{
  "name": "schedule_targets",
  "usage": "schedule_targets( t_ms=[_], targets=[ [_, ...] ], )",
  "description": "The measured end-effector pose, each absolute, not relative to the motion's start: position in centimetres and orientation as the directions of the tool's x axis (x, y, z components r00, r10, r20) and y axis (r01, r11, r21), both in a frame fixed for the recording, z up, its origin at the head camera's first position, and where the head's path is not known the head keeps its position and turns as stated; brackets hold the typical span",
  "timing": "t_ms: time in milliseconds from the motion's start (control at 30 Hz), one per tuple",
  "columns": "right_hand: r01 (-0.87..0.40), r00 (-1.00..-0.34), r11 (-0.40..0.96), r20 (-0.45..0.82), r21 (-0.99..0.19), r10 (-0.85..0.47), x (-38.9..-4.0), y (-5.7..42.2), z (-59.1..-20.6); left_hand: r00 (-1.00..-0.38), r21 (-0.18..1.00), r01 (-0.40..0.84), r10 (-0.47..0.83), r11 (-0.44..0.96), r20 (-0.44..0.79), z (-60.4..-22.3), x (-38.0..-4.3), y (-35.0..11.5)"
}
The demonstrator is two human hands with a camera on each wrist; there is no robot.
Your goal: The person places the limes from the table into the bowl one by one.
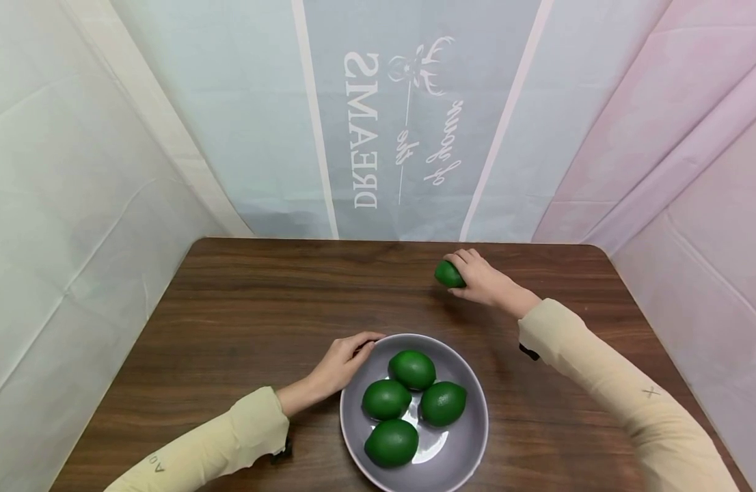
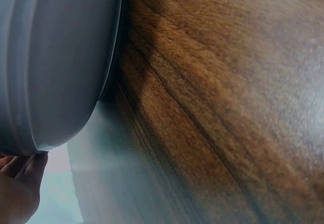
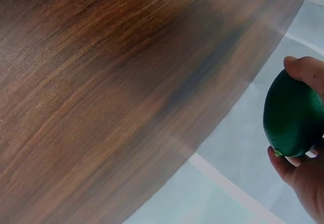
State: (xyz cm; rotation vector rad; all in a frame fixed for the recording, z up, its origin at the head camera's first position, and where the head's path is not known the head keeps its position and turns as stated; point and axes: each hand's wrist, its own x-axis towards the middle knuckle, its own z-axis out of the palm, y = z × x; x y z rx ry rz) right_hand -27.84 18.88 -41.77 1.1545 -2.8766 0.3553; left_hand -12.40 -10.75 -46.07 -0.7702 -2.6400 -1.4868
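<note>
A grey bowl [image 1: 476, 417] stands near the front of the table, with several green limes in it, one of them the lime [image 1: 392, 443] nearest the front. At the bowl's upper left rim, my left hand [image 1: 336, 365] holds the edge between thumb and fingers. The left wrist view shows the bowl's outer wall [image 2: 66, 57] close up, with part of the left hand [image 2: 20, 188] at its rim. Toward the back of the table, my right hand [image 1: 484, 281] grips another lime [image 1: 448, 274]. In the right wrist view, thumb and fingers wrap this lime [image 3: 288, 117], which is off the table.
The dark wood-grain table [image 1: 261, 294] has rounded back corners. A pale blue cloth [image 1: 267, 123] with mirrored lettering hangs behind it. Light cloth walls [image 1: 722, 225] stand on both sides.
</note>
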Motion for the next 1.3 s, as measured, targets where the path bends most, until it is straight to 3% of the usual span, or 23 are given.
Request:
schedule_targets(
  t_ms=[533,1300],
  targets=[
    [-0.756,-0.654,0.622,0.178,-0.204,-0.736,-25.3,18.7,-41.0,-0.868,0.783,0.45,0.418,0.43,0.27,-46.6,-12.0,-10.9],
    [-0.787,-0.616,0.58,0.205,-0.212,-0.761,-22.8,19.4,-39.5,-0.865,0.782,0.455,0.418,0.426,0.276,-46.4,-12.2,-10.8]
  ],
)
